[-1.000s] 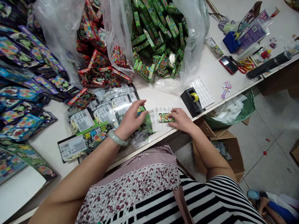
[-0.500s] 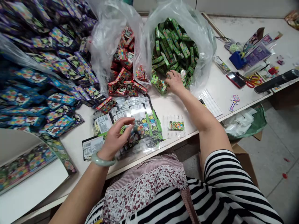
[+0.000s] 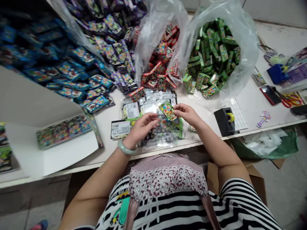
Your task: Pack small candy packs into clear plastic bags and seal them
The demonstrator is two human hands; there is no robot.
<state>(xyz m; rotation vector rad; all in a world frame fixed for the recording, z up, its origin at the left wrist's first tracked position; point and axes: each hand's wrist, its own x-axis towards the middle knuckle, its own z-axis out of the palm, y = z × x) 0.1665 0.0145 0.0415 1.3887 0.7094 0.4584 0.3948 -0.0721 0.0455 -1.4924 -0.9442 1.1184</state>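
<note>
Tape dispenser [image 3: 225, 121], phone [image 3: 270, 95], scissors [image 3: 291, 100] on table [image 3: 106, 116].

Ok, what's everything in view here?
small green box: one, green, held up, centre
green boxes: many, green, clear bag, far right
red boxes: many, red, clear bag, far centre
packs: many, blue and purple, heaped far left
flat sleeves: several, clear and printed, near centre
tape dispenser: one, black, near right
phone: one, red-edged, far right
scissors: one, yellow-red, beside phone
table: one, white
right hand: grip on small green box
left hand: at the box, grip unclear
</note>
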